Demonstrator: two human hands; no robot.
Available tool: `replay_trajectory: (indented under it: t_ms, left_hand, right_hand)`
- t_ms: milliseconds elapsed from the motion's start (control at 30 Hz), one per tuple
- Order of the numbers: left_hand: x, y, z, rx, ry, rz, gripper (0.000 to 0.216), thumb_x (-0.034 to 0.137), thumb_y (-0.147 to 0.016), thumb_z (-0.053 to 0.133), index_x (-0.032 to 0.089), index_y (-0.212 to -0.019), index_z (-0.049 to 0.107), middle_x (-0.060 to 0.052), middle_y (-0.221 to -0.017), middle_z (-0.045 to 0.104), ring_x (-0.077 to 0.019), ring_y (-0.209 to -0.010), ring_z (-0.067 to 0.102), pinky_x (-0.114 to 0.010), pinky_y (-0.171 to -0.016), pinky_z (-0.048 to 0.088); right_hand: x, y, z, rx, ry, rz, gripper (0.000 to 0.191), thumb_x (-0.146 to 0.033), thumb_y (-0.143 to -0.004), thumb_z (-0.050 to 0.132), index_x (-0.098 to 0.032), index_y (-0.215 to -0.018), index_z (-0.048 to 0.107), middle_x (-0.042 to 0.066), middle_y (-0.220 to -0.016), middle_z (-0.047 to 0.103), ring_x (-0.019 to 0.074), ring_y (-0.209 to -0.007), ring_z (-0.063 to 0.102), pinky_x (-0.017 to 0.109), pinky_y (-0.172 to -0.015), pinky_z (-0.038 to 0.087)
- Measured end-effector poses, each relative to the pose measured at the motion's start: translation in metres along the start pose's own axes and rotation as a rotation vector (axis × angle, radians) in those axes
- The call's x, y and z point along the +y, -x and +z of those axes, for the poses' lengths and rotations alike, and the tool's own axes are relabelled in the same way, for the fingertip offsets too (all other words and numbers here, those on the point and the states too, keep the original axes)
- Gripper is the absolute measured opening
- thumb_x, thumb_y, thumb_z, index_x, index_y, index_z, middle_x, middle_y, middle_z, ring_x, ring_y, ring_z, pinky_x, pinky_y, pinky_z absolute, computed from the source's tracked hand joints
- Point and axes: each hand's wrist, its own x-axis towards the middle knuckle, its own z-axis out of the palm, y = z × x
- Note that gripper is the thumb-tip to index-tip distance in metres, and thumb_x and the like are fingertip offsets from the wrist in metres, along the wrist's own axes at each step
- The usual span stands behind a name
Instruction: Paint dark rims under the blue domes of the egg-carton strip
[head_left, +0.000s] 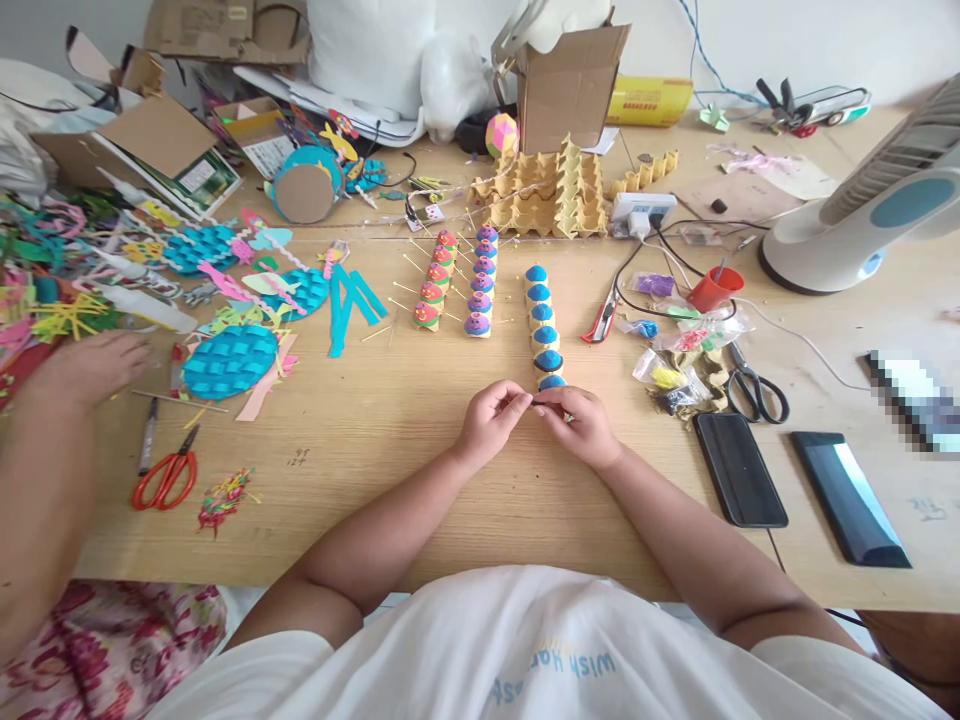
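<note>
Between the fingertips of my left hand (495, 422) and my right hand (581, 425) is a thin dark strip (535, 403), which looks like black modelling clay. Both hands are closed in a pinch on it. Just beyond them stands an egg-carton strip (541, 325) whose bumps are topped with blue clay. One blue bump (548, 361) near my hands has a dark band around its base. To the left are two finished-looking carton caterpillars, one red and green (435, 282) and one purple and blue (481, 280), with thin yellow-tipped sticks poking out of them.
At the right lie clay bags (667, 378), black scissors (756, 390), a red cutter (602, 318), two phones (741, 470) and a fan (862, 190). A co-worker's arm (56, 440) rests at left, near orange-handled scissors (169, 475) and blue woven discs (229, 361). Egg cartons (540, 190) stand behind.
</note>
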Motion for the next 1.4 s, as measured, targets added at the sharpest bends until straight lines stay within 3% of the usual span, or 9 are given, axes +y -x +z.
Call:
replay_trajectory:
  t_ms: [100, 233, 533, 667, 767, 867, 1000, 1233, 1400]
  left_hand:
    - [0.0009, 0.0007, 0.0004, -0.016, 0.026, -0.025, 0.062, 0.081, -0.094, 0.067, 0.020, -0.082, 0.068, 0.000, -0.075, 0.065, -0.0146, -0.073, 0.059, -0.028, -0.071, 0.049]
    - [-0.0004, 0.0020, 0.0024, -0.055, 0.084, -0.032, 0.057, 0.076, -0.095, 0.071, 0.020, -0.102, 0.073, -0.005, -0.096, 0.076, -0.0170, -0.087, 0.068, -0.029, -0.081, 0.055]
    - [-0.0033, 0.0018, 0.0015, -0.060, -0.041, 0.033, 0.052, 0.070, -0.103, 0.063, 0.020, -0.092, 0.071, -0.003, -0.085, 0.073, -0.0149, -0.077, 0.064, -0.027, -0.073, 0.051]
    - [-0.0038, 0.0008, 0.0008, -0.055, -0.029, 0.007, 0.055, 0.073, -0.101, 0.064, 0.020, -0.090, 0.069, -0.002, -0.082, 0.072, -0.0155, -0.076, 0.064, -0.027, -0.072, 0.051]
    - [-0.0046, 0.0002, 0.0011, -0.030, -0.001, -0.012, 0.057, 0.077, -0.099, 0.065, 0.020, -0.089, 0.068, -0.002, -0.080, 0.070, -0.0161, -0.076, 0.065, -0.028, -0.072, 0.051]
    - [-0.0045, -0.0002, 0.0013, 0.004, -0.012, -0.008, 0.060, 0.079, -0.098, 0.064, 0.021, -0.086, 0.067, 0.000, -0.074, 0.064, -0.0151, -0.071, 0.059, -0.028, -0.069, 0.047]
    - [-0.0033, 0.0003, 0.0016, 0.006, 0.007, -0.016, 0.062, 0.081, -0.097, 0.063, 0.021, -0.082, 0.065, 0.001, -0.071, 0.058, -0.0141, -0.068, 0.052, -0.028, -0.066, 0.045]
    - [-0.0007, 0.0039, 0.0024, -0.051, 0.064, -0.012, 0.056, 0.075, -0.099, 0.067, 0.020, -0.108, 0.072, -0.006, -0.101, 0.076, -0.0174, -0.088, 0.068, -0.029, -0.080, 0.054]
    - [-0.0016, 0.0034, 0.0024, -0.089, -0.022, 0.015, 0.053, 0.072, -0.102, 0.063, 0.021, -0.091, 0.068, -0.001, -0.082, 0.067, -0.0146, -0.074, 0.059, -0.028, -0.071, 0.048]
  right_hand:
    - [-0.0003, -0.0008, 0.0001, 0.013, 0.026, -0.001, 0.026, -0.042, -0.110, 0.064, -0.022, -0.103, 0.080, 0.005, -0.081, 0.082, 0.0125, -0.057, 0.061, 0.028, -0.058, 0.052]
    - [0.0008, -0.0009, -0.0009, 0.038, 0.072, 0.041, 0.037, -0.048, -0.111, 0.060, -0.021, -0.093, 0.077, 0.005, -0.073, 0.077, 0.0134, -0.058, 0.061, 0.028, -0.057, 0.049]
    - [0.0042, -0.0007, -0.0013, -0.011, 0.051, 0.039, 0.046, -0.054, -0.112, 0.055, -0.022, -0.084, 0.073, 0.004, -0.069, 0.073, 0.0148, -0.063, 0.062, 0.030, -0.062, 0.048]
    - [0.0046, 0.0018, -0.0009, 0.001, 0.004, 0.076, 0.041, -0.062, -0.105, 0.066, -0.022, -0.103, 0.071, 0.002, -0.074, 0.072, 0.0139, -0.061, 0.060, 0.028, -0.059, 0.050]
    - [0.0041, 0.0026, 0.0004, 0.005, -0.015, 0.042, 0.037, -0.057, -0.102, 0.072, -0.022, -0.115, 0.070, 0.001, -0.078, 0.073, 0.0133, -0.061, 0.062, 0.027, -0.059, 0.053]
    - [0.0032, 0.0016, 0.0013, -0.019, 0.004, 0.007, 0.021, -0.043, -0.108, 0.067, -0.023, -0.109, 0.073, 0.004, -0.081, 0.077, 0.0130, -0.062, 0.062, 0.028, -0.060, 0.053]
    - [0.0025, -0.0003, 0.0010, -0.020, 0.030, 0.009, 0.021, -0.037, -0.110, 0.061, -0.023, -0.106, 0.076, 0.005, -0.082, 0.079, 0.0136, -0.061, 0.060, 0.029, -0.060, 0.051]
    - [0.0000, -0.0010, 0.0003, 0.002, 0.023, 0.033, 0.027, -0.040, -0.111, 0.059, -0.023, -0.094, 0.070, 0.002, -0.074, 0.071, 0.0131, -0.059, 0.054, 0.029, -0.058, 0.046]
    - [0.0020, -0.0002, -0.0007, -0.027, 0.025, 0.061, 0.038, -0.045, -0.113, 0.055, -0.023, -0.084, 0.064, 0.002, -0.072, 0.065, 0.0142, -0.063, 0.056, 0.030, -0.062, 0.046]
